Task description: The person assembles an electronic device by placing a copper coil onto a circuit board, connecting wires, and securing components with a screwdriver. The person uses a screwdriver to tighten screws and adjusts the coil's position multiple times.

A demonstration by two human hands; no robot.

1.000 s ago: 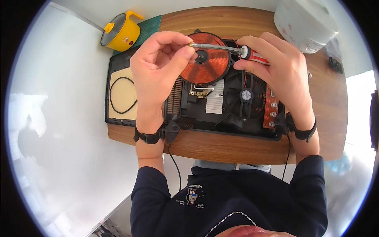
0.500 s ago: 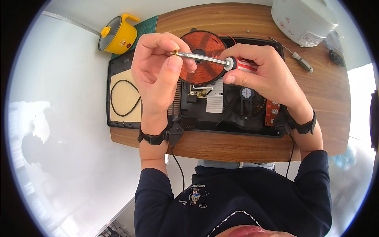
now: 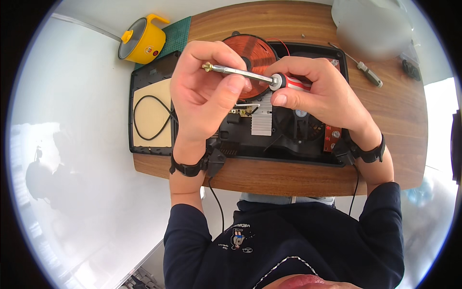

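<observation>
Red and white mark the handle of a screwdriver (image 3: pixel 257 76), grasped in the right hand's (image 3: pixel 326 91) grip in the head view. Its shaft points left, overlapping the copper coil (image 3: pixel 250 47) in sight; a brass-coloured screw (image 3: pixel 207 67) sits at the tip. The left hand (image 3: pixel 204 94) surrounds the shaft; whether its grip presses or is released cannot be told. Good practice, as a judgement: keep screw and shaft aligned, handle steady, tip clear of the open fan (image 3: pixel 301 129) beneath.
</observation>
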